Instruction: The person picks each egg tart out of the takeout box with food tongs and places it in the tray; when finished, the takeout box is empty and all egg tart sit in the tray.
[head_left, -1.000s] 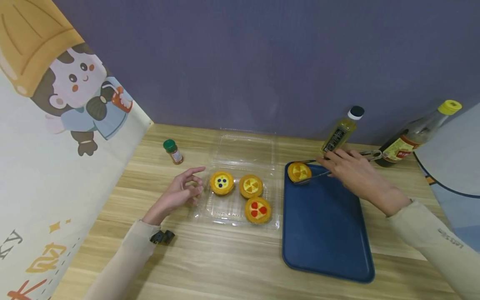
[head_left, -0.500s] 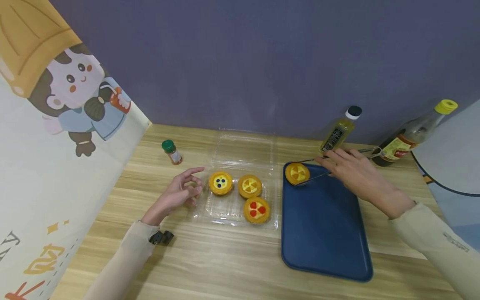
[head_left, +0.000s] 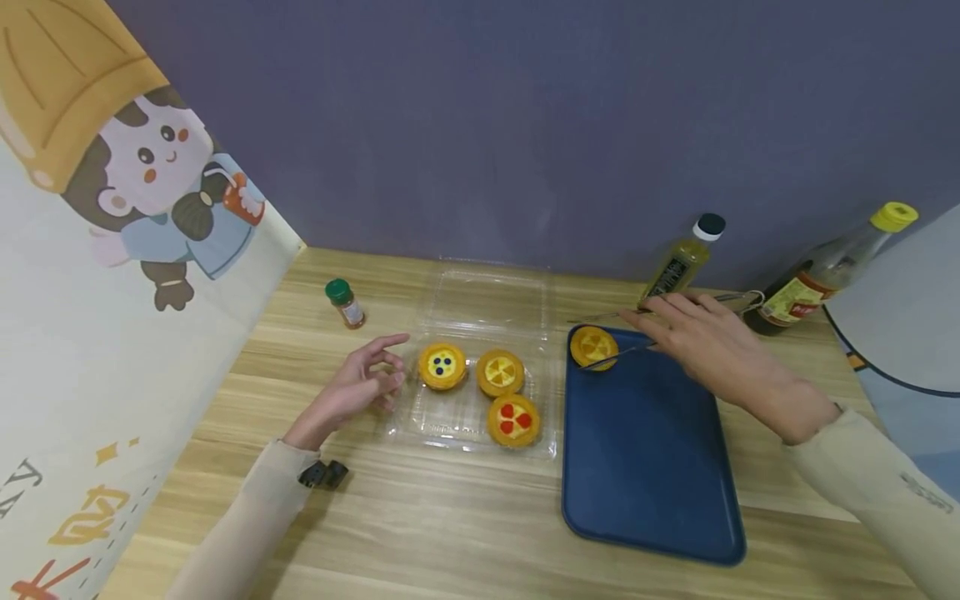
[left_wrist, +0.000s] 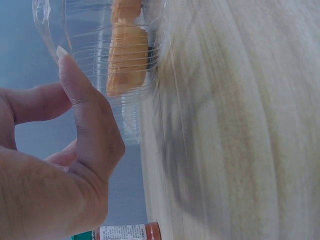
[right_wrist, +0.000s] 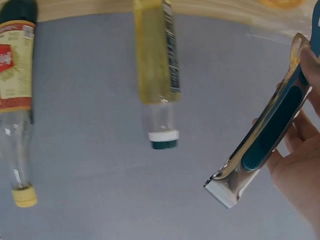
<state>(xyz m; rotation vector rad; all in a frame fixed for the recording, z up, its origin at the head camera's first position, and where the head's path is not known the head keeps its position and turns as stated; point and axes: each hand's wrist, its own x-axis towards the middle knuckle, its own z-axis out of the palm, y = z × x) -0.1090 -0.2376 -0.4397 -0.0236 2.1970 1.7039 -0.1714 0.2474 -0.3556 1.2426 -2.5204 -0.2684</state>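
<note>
While gripping the tongs (right_wrist: 275, 125) in the right hand (head_left: 708, 346), with fingers and thumb closed round the handle, held the 2 arms spread about a tart (head_left: 595, 342) at the far left corner of the blue tray (head_left: 652, 467). Had the tongs pointing left, with the long axis roughly along the far edge of the counter (head_left: 450, 533), 1 arm just past the tray's far edge and 1 across the tart's near side. Could not tell contact from a slight gap there. Noted shiny metal, a teal grip panel and a squared end on the tongs; on the tart, lying face up, a golden rim and orange wedges over pale yellow.

Held the left hand (head_left: 354, 387) with fingers loosely bent and holding nothing, just beside the left edge of the clear container (head_left: 448, 417). Saw 3 more tarts inside: 1 with 3 dark dots (head_left: 442, 367), 1 with orange wedges (head_left: 500, 372), 1 with 3 red pieces (head_left: 513, 421). Saw a green-capped jar (head_left: 347, 305) toward the counter's far left corner, and an oil bottle (head_left: 677, 265) and a yellow-capped bottle (head_left: 801, 296) near its far edge.
</note>
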